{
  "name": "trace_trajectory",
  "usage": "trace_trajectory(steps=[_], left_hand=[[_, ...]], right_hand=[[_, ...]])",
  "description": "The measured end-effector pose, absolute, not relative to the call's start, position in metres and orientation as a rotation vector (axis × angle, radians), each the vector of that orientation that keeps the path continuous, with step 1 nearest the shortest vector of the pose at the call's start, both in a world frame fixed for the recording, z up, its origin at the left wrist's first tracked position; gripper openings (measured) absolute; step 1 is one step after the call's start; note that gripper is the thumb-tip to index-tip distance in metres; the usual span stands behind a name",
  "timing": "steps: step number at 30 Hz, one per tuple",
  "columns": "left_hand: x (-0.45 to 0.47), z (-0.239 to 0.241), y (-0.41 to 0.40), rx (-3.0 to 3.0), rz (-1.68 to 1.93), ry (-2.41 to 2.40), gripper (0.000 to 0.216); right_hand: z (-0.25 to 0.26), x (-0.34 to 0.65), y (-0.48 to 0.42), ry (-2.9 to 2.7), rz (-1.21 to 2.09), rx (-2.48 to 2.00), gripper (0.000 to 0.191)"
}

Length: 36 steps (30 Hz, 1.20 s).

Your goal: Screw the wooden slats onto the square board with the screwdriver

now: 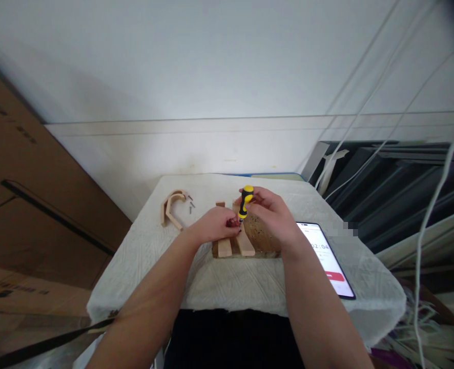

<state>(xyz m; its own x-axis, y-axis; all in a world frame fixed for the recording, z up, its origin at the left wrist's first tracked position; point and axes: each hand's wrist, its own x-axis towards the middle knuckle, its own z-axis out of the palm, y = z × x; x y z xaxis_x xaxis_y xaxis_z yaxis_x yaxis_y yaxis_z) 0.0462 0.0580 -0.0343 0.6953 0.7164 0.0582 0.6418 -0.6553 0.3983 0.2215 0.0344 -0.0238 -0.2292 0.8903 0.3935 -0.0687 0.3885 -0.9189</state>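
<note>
Yellow-black screwdriver is standing near-upright over a wooden strip; right hand is gripping its handle, left hand is curling beside the tip, probably for steadying; left's hold: cannot tell.

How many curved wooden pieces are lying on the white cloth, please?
2. The outer curved piece and the inner curved piece lie close together toward the left of the white cloth. No others show; some may be hidden.
</note>
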Motion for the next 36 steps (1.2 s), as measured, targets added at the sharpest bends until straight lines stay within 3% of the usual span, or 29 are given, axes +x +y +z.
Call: trace_trajectory(steps=[9,23,36], left_hand=[[0.045,-0.035,0.057,2.539,0.341,0.968,0.015],[0.046,-0.033,0.056,2.543,0.317,1.009,0.026],[0.043,-0.04,0.058,2.486,0.402,0.962,0.02]], right_hand=[[-0.029,0.225,0.041,-1.641,1.003,-0.908,0.024],[-0.019,0.227,0.031,-1.662,1.057,-0.862,0.012],[-0.036,0.222,0.046,-1.609,0.985,-0.997,0.028]])
